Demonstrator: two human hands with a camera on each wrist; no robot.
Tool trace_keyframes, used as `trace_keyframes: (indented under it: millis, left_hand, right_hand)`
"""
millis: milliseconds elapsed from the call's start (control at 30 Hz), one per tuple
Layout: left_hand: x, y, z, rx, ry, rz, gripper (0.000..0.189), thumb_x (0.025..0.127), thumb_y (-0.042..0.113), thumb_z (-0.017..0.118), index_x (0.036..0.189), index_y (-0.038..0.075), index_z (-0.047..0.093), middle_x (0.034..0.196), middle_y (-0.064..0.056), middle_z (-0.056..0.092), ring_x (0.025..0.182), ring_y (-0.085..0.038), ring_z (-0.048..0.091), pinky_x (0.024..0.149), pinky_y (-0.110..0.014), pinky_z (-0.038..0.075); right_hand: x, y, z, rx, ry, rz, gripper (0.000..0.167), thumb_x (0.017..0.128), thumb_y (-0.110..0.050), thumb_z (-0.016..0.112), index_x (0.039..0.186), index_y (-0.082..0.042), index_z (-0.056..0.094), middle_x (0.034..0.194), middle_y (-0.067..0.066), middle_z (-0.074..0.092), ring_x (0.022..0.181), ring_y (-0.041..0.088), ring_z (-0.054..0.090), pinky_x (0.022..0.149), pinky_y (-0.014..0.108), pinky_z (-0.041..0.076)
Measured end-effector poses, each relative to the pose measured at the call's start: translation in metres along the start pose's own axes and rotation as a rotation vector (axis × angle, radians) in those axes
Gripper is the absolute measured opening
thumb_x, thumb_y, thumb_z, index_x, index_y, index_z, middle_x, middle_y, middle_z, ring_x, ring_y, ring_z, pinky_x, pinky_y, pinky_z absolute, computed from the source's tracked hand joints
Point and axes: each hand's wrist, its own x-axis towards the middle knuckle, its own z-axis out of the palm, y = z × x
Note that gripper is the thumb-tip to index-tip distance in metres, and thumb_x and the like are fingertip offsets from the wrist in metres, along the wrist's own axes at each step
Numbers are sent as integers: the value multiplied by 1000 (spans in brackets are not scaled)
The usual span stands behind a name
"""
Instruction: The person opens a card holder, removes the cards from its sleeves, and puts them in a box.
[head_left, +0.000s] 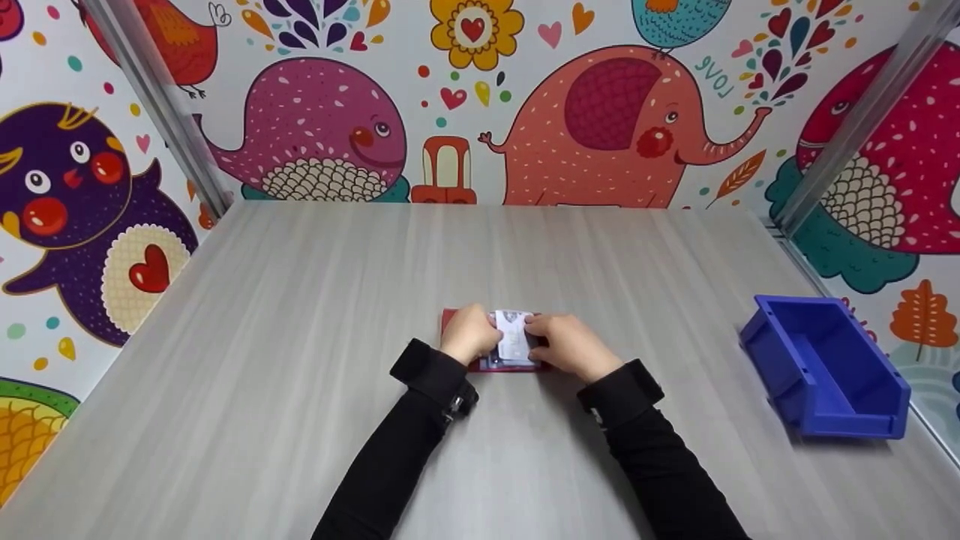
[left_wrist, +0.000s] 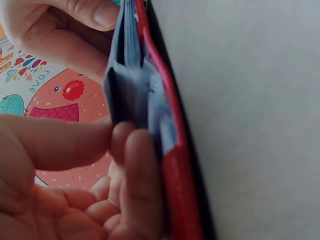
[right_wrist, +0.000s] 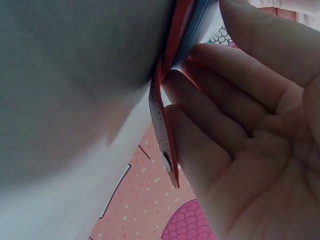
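A red card holder (head_left: 448, 316) with clear plastic sleeves (left_wrist: 131, 92) lies on the table in front of me, opened out. A whitish card (head_left: 513, 337) shows on top of its sleeves. My left hand (head_left: 470, 331) is at the left part, its thumb and forefinger pinching the edge of a sleeve that gapes in the left wrist view. At the other side my right hand (head_left: 571, 345) holds the sleeve stack between thumb and fingers. A red strap (right_wrist: 162, 132) with a metal snap sticks out beside the right fingers.
A blue plastic bin (head_left: 829, 367) stands at the table's right side. Walls with printed cartoon animals (head_left: 600, 135) close off the back and both sides, with metal posts (head_left: 161, 112) at the corners. The table (head_left: 322, 285) has a pale wood grain.
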Motion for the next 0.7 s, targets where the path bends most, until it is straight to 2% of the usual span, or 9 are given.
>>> trace_keyframes:
  millis: [167,333,467,700]
  left_hand:
    - [0,0,0,-9,-3,-5,35,80,7,69,52,15,49,64,-3,55,59,-19,49,53,-26,37]
    - [0,-1,1,-10,1,-1,36,78,5,67,51,17,45,62,-2,54,58,-19,50,53,-26,38]
    - [2,-2,1,-17,-7,-8,33,76,4,67,53,17,47,64,-1,56,59,-18,53,53,-25,41]
    - [1,-3,-1,-86,-38,-34,28,78,2,65,57,15,52,58,1,59,53,-15,62,47,-19,42]
  right_hand:
    - [-1,0,0,-3,-7,5,17,80,-1,76,95,3,71,122,21,65,109,38,63,91,46,50]
    - [-2,0,-1,-7,-12,15,31,79,-1,76,109,4,72,124,19,65,112,39,62,93,47,50]
    - [-3,-1,-2,-13,-21,30,35,79,-2,77,114,2,72,126,18,64,113,38,62,92,47,50]
    - [-4,-2,-3,-16,-26,23,38,80,-3,77,116,3,70,126,18,64,114,38,61,94,47,49]
